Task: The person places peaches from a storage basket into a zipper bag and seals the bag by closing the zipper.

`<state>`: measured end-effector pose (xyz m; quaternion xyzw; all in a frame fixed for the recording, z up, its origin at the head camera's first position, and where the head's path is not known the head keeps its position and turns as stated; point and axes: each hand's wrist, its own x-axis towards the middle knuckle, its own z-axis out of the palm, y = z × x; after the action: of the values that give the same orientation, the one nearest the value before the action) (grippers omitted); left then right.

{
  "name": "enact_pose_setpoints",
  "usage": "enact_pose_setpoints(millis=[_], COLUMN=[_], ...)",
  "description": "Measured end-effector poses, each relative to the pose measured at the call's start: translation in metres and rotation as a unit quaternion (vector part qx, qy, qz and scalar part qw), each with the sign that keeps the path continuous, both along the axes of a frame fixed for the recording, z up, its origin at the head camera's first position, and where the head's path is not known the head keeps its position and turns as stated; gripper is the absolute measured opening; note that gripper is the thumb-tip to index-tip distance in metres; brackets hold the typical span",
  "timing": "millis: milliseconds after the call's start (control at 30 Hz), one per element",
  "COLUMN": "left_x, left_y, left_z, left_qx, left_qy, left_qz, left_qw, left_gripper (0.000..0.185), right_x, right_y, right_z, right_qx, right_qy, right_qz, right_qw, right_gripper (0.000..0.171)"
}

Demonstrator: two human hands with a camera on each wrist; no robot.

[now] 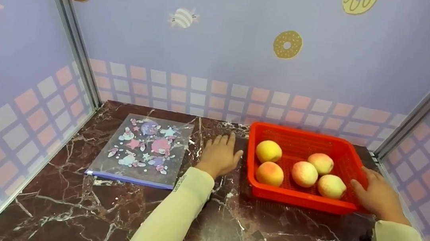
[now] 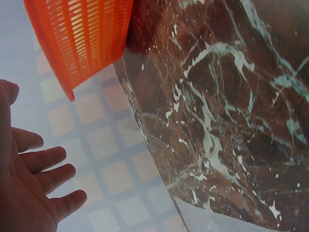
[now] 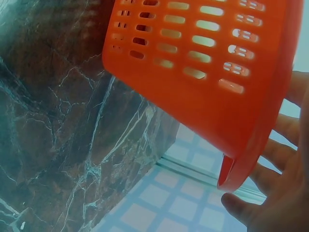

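**Red Basket of Peaches Held at One Corner**

A red plastic basket (image 1: 302, 167) is seen on the dark marble table (image 1: 109, 213), at about 2 o'clock from the middle of the table. Four peaches are lying in it: one yellow peach (image 1: 268, 151) at the back left, one orange peach (image 1: 269, 173) at the front left, and two pink peaches (image 1: 304, 174) (image 1: 320, 163) beside a pale peach (image 1: 331, 186) at the front right.

The right hand (image 1: 377, 195) is placed at the basket's near right corner, at 3 o'clock. Its fingers (image 3: 285, 125) are spread along the outside wall and its thumb lies over the rim, so the corner is loosely held. The left hand (image 1: 219, 156) is laid flat on the table, just beside the basket's left wall, at 9 o'clock from it. Its fingers (image 2: 48, 166) are straight and open, and nothing is held in it.

A flat zip bag with cartoon stickers (image 1: 142, 150) is lying at 10 o'clock on the table.

The basket could be tipped if it is lifted by one corner only. Then the round peaches could be rolled out and bumped.

The basket's far side is hidden from both wrist views. The right thumb's tip cannot be made out clearly. The five fruits may be peaches or apples; it is hard to tell.
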<state>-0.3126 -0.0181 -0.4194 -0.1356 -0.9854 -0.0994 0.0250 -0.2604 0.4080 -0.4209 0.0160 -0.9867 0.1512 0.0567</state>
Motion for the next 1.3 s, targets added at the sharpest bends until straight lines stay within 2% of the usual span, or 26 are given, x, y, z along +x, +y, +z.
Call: enact_pose_setpoints(millis=[167,367,633,800,1100,1300], left_x=[0.005,0.01,0.017,0.021,0.02,0.022], left_y=[0.006,0.015,0.027,0.035,0.048,0.049], left_z=[-0.004,-0.004,-0.003,-0.006,-0.014,-0.017], left_qx=[0.002,0.026,0.048,0.047,0.04,0.066], left_qy=[0.001,-0.005,0.007,-0.002,0.002,0.0], left_qz=[-0.006,-0.017,-0.032,-0.036,-0.044,-0.05], left_qw=[1.0,0.9995,0.9983,0.9982,0.9982,0.9966], left_gripper=[0.07,0.071,0.077,0.079,0.077,0.072], right_x=[0.004,0.005,0.008,0.008,0.01,0.01], right_y=[0.003,0.004,0.007,0.009,0.011,0.011], right_z=[-0.005,-0.008,-0.011,-0.011,-0.011,-0.012], right_qx=[-0.004,-0.009,-0.013,-0.01,-0.006,-0.012], right_qy=[0.001,0.0,-0.008,-0.02,-0.041,-0.058], right_qz=[0.0,-0.001,0.001,-0.006,-0.012,-0.02], right_qw=[1.0,1.0,1.0,1.0,0.999,0.998], right_gripper=[0.069,0.069,0.07,0.072,0.074,0.075])
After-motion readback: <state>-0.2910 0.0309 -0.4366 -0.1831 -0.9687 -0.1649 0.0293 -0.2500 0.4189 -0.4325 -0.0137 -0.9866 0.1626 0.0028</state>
